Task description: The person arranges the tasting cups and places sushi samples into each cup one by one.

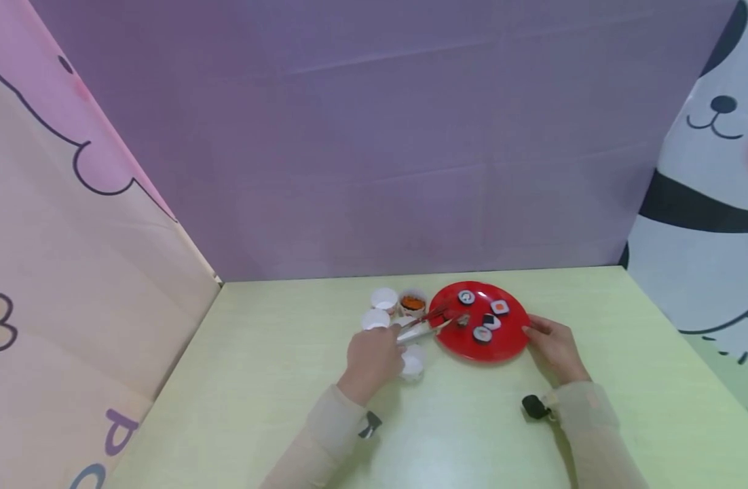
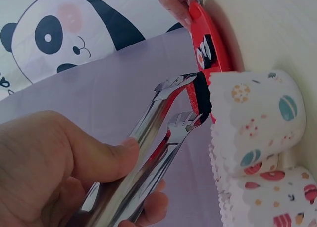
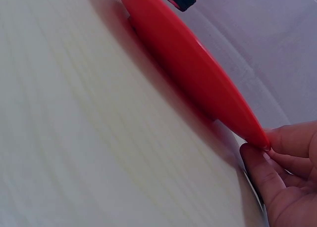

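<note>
My left hand [image 1: 374, 360] grips a pair of metal tongs [image 2: 141, 158], thumb on one arm and fingers around the other. Between the tong tips is a dark-wrapped sushi piece [image 2: 200, 93] with a reddish face, held over the left part of the red plate [image 1: 502, 346]. On the plate lie several more sushi pieces, among them a square one with an orange centre [image 1: 499, 308] and a round white one with a dark rim [image 1: 482, 334]. At the plate's right edge my right hand [image 1: 554, 346] pinches the rim between thumb and fingers.
Several white patterned paper cups [image 2: 262, 118] stand close together left of the plate, below the tongs. One cup [image 1: 413, 303] has orange contents. A purple cloth [image 1: 374, 170] rises behind the pale table [image 1: 258, 380], with printed panels on both sides.
</note>
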Action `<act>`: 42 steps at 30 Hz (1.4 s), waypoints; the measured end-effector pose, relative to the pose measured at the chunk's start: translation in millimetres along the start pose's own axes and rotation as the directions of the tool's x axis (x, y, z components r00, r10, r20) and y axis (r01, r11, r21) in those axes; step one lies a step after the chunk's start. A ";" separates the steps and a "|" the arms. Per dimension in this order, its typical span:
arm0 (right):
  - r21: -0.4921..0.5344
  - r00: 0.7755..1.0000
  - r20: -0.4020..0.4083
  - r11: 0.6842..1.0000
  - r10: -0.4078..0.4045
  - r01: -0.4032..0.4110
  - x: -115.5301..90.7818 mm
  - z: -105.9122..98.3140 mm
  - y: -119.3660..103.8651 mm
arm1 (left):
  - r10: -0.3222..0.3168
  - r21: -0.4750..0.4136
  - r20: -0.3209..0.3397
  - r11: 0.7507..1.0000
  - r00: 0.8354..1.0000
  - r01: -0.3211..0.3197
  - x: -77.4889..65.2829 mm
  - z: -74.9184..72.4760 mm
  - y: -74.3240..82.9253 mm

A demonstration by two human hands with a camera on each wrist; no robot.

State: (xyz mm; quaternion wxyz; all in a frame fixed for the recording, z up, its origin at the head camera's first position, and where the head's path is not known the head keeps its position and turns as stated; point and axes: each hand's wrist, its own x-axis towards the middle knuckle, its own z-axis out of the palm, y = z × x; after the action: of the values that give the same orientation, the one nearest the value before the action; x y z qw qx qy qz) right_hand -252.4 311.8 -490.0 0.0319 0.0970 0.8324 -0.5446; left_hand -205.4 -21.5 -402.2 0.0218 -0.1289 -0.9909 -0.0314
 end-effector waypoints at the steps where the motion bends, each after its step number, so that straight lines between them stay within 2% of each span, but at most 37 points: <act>1: 0.001 1.000 0.000 1.000 0.000 0.000 0.0 -0.1 0.2 | -0.003 -0.006 -0.001 1.000 1.000 0.003 -0.4 -0.8 -1.8; 13: -0.003 1.000 0.001 1.000 0.016 -0.016 0.9 -0.1 -0.1 | -0.072 -0.070 -0.054 0.995 0.996 0.068 -4.6 -9.9 -29.8; 22: -0.006 1.000 0.015 1.000 -0.009 0.009 1.7 0.4 -1.3 | -0.137 -0.084 -0.087 0.988 0.987 0.129 -8.6 -9.8 -50.8; 29: -0.012 1.000 0.014 1.000 -0.011 0.012 3.3 0.7 -0.3 | -0.158 -0.094 -0.143 0.985 0.977 0.145 -10.0 -5.5 -64.2; 42: -0.002 1.000 0.005 1.000 0.001 -0.001 5.7 -0.2 2.4 | -0.217 -0.117 -0.095 0.972 0.971 0.206 -7.9 -4.8 -78.9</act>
State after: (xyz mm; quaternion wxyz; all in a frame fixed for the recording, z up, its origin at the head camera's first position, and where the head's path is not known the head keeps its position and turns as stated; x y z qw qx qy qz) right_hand -257.5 313.7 -493.0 0.0344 0.0962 0.8330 -0.5438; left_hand -217.8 -99.9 -402.2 0.0647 -0.0215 -0.9933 -0.0933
